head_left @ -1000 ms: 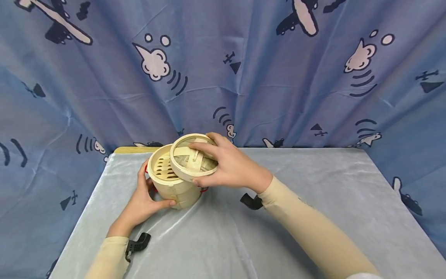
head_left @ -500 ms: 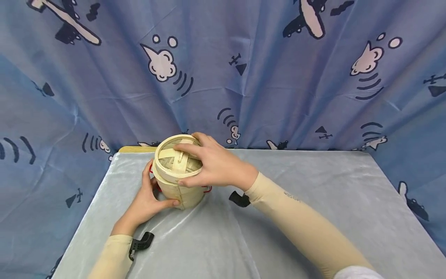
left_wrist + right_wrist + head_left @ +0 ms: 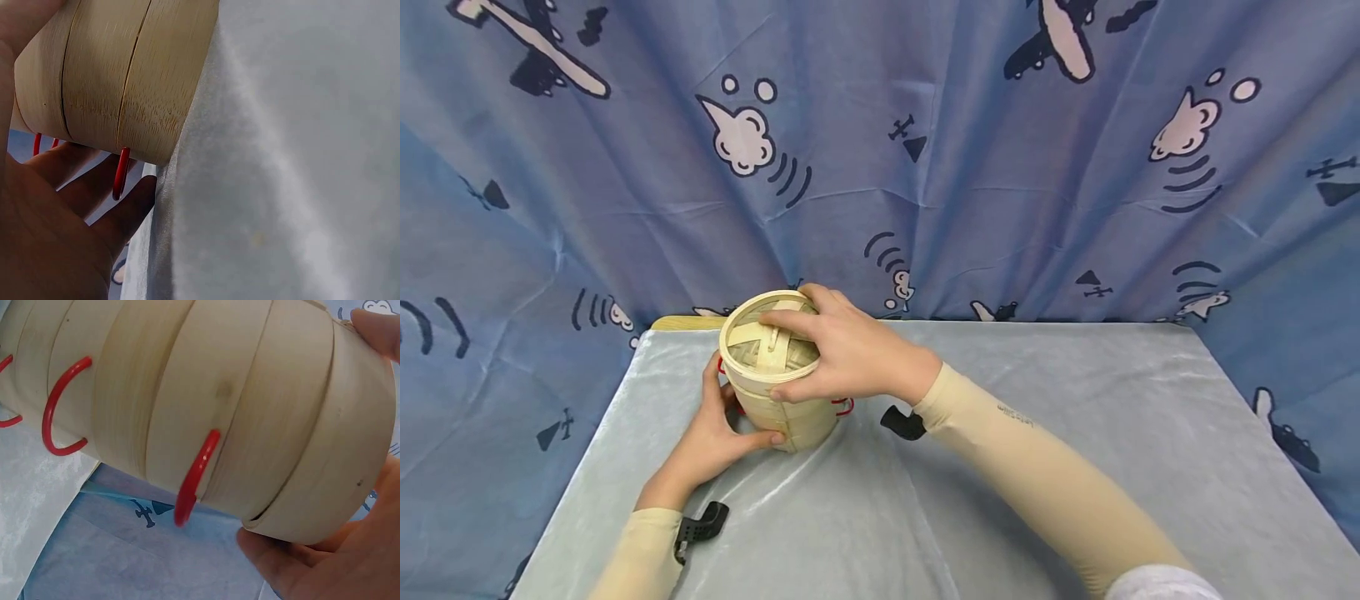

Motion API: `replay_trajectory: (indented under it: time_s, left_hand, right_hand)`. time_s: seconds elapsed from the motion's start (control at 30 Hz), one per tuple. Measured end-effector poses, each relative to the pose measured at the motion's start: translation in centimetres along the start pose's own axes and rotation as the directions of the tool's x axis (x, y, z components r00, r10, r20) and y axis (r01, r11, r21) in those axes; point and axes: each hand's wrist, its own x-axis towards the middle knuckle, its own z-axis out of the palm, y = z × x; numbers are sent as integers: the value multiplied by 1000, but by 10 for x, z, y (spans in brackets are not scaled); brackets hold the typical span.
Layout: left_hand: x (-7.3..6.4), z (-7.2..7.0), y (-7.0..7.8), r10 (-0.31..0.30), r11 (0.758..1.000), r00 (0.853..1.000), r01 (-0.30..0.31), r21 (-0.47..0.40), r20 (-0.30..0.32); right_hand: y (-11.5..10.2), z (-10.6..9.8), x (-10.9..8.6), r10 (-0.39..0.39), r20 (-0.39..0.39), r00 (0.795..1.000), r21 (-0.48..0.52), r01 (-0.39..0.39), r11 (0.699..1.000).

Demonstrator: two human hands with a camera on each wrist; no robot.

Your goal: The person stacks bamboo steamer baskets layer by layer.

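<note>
A stacked bamboo steamer stands upright at the left of the table, with small red loops on its sides. My left hand grips it low down, the thumb at the front and the fingers behind on the left. In the left wrist view, those fingers reach past a red loop near the base. On top sits the woven lid, crossed by bamboo strips. My right hand holds the lid by its rim from the right, index finger over its top. The inside of the steamer is hidden.
Grey cloth covers the table. A yellowish edge shows at the back left corner. Behind the table hangs a blue curtain with plane prints. Black wrist mounts are strapped to both forearms.
My right hand has moved the lid leftward from a tilted spot over the right side onto the steamer's top, covering the slatted tier. My left hand keeps its grip.
</note>
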Motion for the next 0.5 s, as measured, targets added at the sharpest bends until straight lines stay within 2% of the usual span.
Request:
replay_trajectory:
  time_s: [0.13,0.5]
  left_hand:
    - [1,-1,-9,3,1000,1000,-3,6,-5]
    - [1,-2,-13,21,1000,1000,-21,4,6]
  right_hand:
    - [-2,2,2,-10,9,1000,12,10,1000]
    - [-2,8,0,8,-13,1000,16,-8,1000]
